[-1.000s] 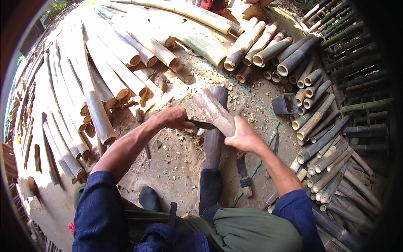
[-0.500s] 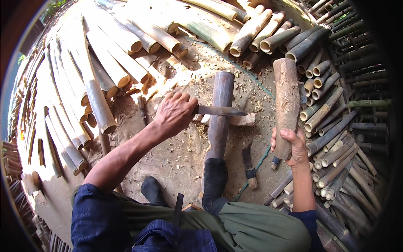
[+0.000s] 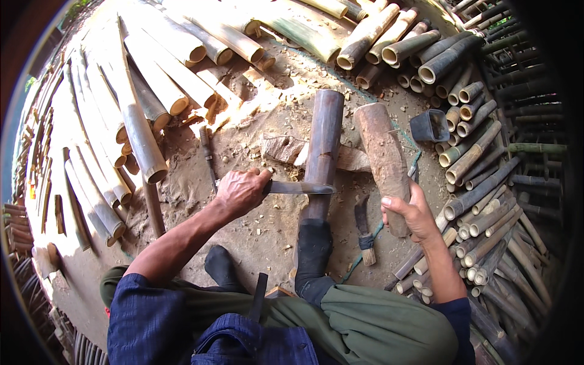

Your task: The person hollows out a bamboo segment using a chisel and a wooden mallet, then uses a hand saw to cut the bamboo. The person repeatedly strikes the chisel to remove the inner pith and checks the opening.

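My left hand [image 3: 243, 191] is closed round the handle of a knife [image 3: 295, 187]. Its blade lies across a dark bamboo tube [image 3: 324, 131], close to my foot. My right hand [image 3: 413, 213] grips the narrow lower end of a thick, worn wooden club [image 3: 383, 152], held upright to the right of the tube. A rough piece of wood [image 3: 283, 148] lies crosswise under the tube. My dark-socked foot [image 3: 314, 237] rests on the tube's near end. Between the tube and my right hand, a curved knife [image 3: 364, 225] with a wrapped handle lies on the ground.
Cut bamboo lengths [image 3: 152, 109] are heaped at the left and back. More bamboo tubes [image 3: 480, 225] are stacked along the right. A small black container [image 3: 430, 126] stands beside that stack. A slim tool [image 3: 207, 152] lies left of the wood, and chips litter the ground.
The knife has moved nearer along the tube with my left hand. The club has come left and tilted toward the tube, uncovering the black container.
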A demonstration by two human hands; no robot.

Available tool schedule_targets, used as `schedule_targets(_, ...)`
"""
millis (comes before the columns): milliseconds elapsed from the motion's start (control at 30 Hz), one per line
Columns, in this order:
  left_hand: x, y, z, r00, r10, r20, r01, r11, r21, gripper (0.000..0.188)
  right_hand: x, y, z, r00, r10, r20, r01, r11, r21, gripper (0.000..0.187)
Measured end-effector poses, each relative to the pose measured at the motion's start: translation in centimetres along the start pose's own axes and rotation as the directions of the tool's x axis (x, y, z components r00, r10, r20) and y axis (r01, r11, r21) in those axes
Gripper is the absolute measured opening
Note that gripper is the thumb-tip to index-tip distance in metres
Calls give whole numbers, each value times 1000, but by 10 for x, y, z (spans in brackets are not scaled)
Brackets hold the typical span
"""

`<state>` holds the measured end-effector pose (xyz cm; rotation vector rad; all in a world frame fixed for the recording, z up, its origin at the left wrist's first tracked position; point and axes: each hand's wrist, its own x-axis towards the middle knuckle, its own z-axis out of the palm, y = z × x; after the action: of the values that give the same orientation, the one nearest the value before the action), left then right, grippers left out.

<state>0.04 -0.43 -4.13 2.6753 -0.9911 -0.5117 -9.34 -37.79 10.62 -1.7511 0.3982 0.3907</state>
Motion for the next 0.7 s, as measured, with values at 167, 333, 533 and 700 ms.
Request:
schedule_targets(167, 2, 5, -5, 991, -97, 88, 96, 995, 17, 16, -2, -9, 17, 790, -463, 401, 588, 390, -709, 65)
schedule_targets(333, 14, 15, -15, 989, -78, 129, 77, 997, 12, 14, 77, 32, -18, 499, -458, 735, 738, -220, -638, 30)
schedule_targets(533, 7, 4, -12, 993, -55, 105, 51, 998, 43, 14, 35, 19, 30, 256, -487, 835, 894, -210, -397, 22)
schedule_targets(700, 16, 6, -13, 988, -101, 115, 98, 995, 32, 15, 62, 26, 10, 684, -299, 665, 644, -180, -743, 27)
